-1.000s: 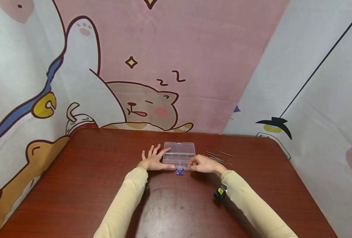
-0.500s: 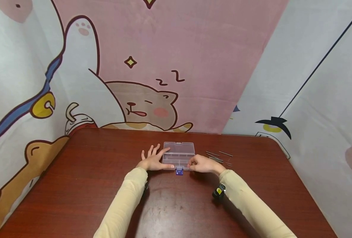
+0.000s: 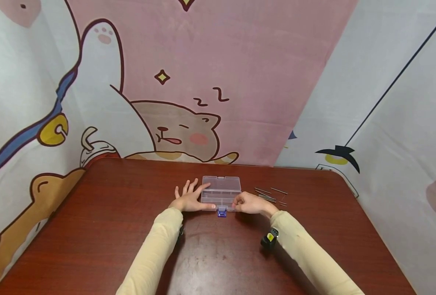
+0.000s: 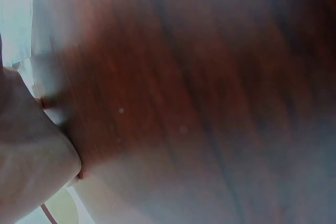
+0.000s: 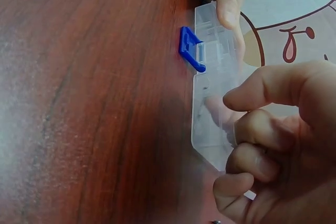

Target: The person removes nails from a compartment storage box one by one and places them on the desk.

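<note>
A clear plastic compartment box (image 3: 221, 200) lies on the table with its lid (image 3: 223, 183) raised at the back and a blue latch (image 3: 222, 213) hanging in front. My left hand (image 3: 190, 200) rests on its left side, thumb along the front edge, forefinger on the lid, other fingers spread on the table. At the front right corner is my right hand (image 3: 252, 203), its fingers bent. The right wrist view shows a fingertip through the clear wall and the thumb (image 5: 244, 95) beside the rim; whether something lies between them is hidden.
Several thin metal rods (image 3: 267, 198), some shorter than others, lie on the reddish-brown table (image 3: 218, 254) to the right of the box. A cartoon-printed cloth (image 3: 240, 82) rises behind the table. The left wrist view shows mostly wood grain.
Both hands and the box keep their places. My right wrist and sleeve have shifted very slightly to the left.
</note>
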The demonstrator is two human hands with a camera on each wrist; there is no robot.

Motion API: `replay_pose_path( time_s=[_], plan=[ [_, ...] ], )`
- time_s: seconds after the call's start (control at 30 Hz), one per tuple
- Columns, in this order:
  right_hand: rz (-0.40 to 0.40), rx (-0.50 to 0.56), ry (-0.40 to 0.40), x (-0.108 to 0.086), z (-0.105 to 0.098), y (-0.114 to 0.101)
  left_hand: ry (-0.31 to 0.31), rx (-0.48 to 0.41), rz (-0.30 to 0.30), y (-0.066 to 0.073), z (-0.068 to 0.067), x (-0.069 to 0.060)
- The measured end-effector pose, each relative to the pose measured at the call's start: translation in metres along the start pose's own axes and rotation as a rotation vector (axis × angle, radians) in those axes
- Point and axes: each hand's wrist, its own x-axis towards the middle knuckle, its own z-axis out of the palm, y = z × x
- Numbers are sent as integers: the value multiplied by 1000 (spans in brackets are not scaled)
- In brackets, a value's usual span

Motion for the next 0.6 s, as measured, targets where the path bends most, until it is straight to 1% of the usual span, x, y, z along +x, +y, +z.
replay_pose_path(
  time_s=[0.1,0.17,0.23,0.33,0.4,0.6],
  plan=[
    [-14,-2,27,0,3,3,0,0,0,0,0,0],
    [-23,18,49,-1,5,5,0,0,1,0,0,0],
    [-37,66,65,-1,7,8,1,-1,2,1,0,0],
    [-57,169,77,-2,9,12,3,-2,1,1,0,0],
    [-70,206,83,-2,10,14,5,-4,2,1,0,0],
    [-87,192,111,-2,12,13,11,-5,4,1,1,-1]
  ],
)
